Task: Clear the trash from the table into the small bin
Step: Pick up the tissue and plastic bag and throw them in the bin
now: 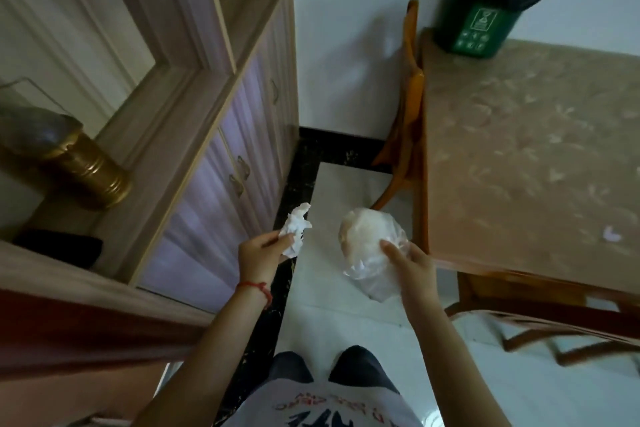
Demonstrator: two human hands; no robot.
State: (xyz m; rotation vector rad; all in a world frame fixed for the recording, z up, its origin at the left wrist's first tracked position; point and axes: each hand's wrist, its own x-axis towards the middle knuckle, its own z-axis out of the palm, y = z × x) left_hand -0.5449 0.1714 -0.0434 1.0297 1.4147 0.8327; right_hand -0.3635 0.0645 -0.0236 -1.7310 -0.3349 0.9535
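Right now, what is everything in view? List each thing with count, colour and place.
bin: one, green with black liner, table's far corner
table: one, beige patterned top, right
scrap: one, white, on table near its front edge
chair: one, orange-brown wood, tucked at table's left side
cabinet: one, pale wood, left
tissue: one, white, crumpled, held by left hand
bag: one, clear plastic, bundled, held by right hand
left hand: grips tissue
right hand: grips bag
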